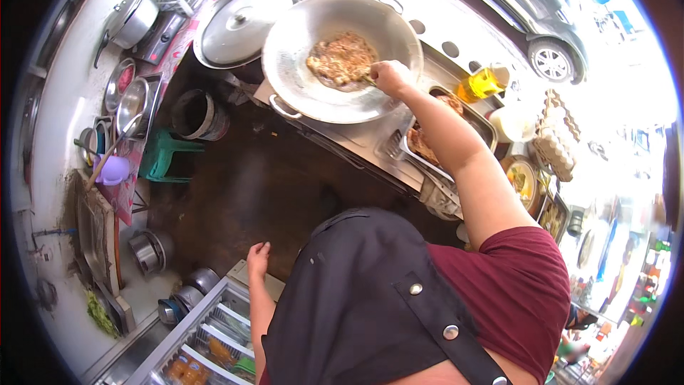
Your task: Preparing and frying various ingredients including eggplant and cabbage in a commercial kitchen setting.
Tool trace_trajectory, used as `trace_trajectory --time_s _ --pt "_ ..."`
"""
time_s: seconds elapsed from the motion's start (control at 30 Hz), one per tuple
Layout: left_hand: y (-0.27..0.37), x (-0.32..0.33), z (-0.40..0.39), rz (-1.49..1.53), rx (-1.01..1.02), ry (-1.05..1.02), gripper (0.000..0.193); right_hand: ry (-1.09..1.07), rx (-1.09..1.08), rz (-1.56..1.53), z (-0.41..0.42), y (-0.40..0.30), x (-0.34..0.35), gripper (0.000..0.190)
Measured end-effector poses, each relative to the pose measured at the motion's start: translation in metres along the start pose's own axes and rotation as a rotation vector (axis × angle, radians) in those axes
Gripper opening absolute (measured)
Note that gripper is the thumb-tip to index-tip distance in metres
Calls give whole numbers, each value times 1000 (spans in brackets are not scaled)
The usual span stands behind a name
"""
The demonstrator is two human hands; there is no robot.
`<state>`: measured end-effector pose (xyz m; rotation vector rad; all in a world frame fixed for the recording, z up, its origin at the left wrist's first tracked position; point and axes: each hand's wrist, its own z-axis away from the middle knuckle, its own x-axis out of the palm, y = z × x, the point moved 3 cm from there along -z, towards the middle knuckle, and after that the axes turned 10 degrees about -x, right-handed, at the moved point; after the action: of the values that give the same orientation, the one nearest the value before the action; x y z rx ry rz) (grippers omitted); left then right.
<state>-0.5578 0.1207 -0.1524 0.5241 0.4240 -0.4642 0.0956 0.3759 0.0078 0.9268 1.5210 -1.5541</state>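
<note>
My right hand (394,77) grips the short visible length of a cooking utensil (368,81). Its working end disappears into browned, oily food (342,60), perhaps an omelette or minced meat. That food lies at the bottom of a large metal wok (291,72) with loop handles, which rests on a steel counter. Low at my side hangs my left hand (258,261), with no object visible in it and its fingers loosely curled, slightly apart. Beneath it stands a chest with a glass top (224,294) holding bottles and packets. A dark apron covers my front.
A domed metal lid (240,21) lies left of the wok. Rightward are a tray of cooked meat (419,147), a jug of yellow oil (478,85) and egg cartons (556,133). A green plastic stool (165,155) and a bucket (197,115) stand on the floor.
</note>
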Motion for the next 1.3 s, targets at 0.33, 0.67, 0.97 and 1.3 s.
trace_trajectory --time_s 0.33,0.67,0.97,1.3 --pt "-112 -39 6 287 -282 102 45 -125 74 242 -34 10 36 17" --pt "-171 28 -10 195 -243 -179 39 57 -137 186 -21 -43 -33 13" --pt "-34 -4 -49 53 -108 -71 40 -99 -107 125 66 -33 -67 14" --pt "34 23 -73 -52 -34 -76 46 36 -108 133 72 -29 -78 13"
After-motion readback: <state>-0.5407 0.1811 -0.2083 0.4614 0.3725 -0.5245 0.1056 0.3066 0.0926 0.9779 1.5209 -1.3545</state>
